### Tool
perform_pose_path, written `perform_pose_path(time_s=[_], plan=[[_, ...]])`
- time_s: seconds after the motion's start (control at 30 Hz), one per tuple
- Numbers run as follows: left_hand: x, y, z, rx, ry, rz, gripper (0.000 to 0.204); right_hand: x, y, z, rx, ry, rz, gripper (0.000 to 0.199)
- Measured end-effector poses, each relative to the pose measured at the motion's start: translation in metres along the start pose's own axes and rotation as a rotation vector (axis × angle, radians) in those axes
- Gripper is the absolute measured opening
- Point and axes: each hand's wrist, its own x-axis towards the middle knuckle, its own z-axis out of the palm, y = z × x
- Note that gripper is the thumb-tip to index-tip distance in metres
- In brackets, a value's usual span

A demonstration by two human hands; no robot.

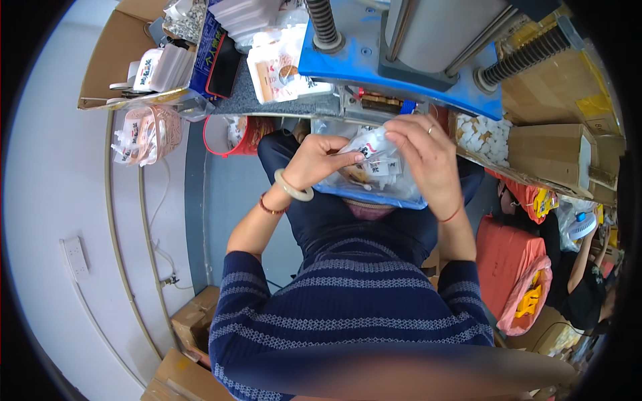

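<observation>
Between my hands, above my lap, is a small clear plastic packet point(369, 148) with red and black print. My left hand point(319, 159) pinches its near left edge between thumb and fingers. At the packet's upper right edge, the fingertips of my right hand point(428, 155) are closed on the film. Right below lies a blue-rimmed tray point(400, 202) on my lap, with several similar printed packets point(384, 168) in it. My hands and the held packet hide part of the tray. What the held packet contains is too small to make out.
A blue press plate point(401, 80) with spring-wrapped posts stands just ahead. White printed packs point(284, 70) lie on the grey bench beside it. A red bin point(227, 136) and a pink basket point(148, 134) are at left. Cartons point(545, 150) and small white pieces point(481, 137) sit at right; another person works beyond.
</observation>
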Motion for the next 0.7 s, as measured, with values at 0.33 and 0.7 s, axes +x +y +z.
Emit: perform_pose_path(time_s=[0.33,0.7], plan=[[0.050,-0.041,0.031,-0.873,-0.192,-0.368,0.026,-0.022,0.058,-0.019,-0.440,0.004,0.255,0.021],[0.070,-0.065,-0.002,-0.504,-0.010,-0.170,0.026,-0.065,0.148,-0.064,-0.789,-0.101,0.579,0.025]])
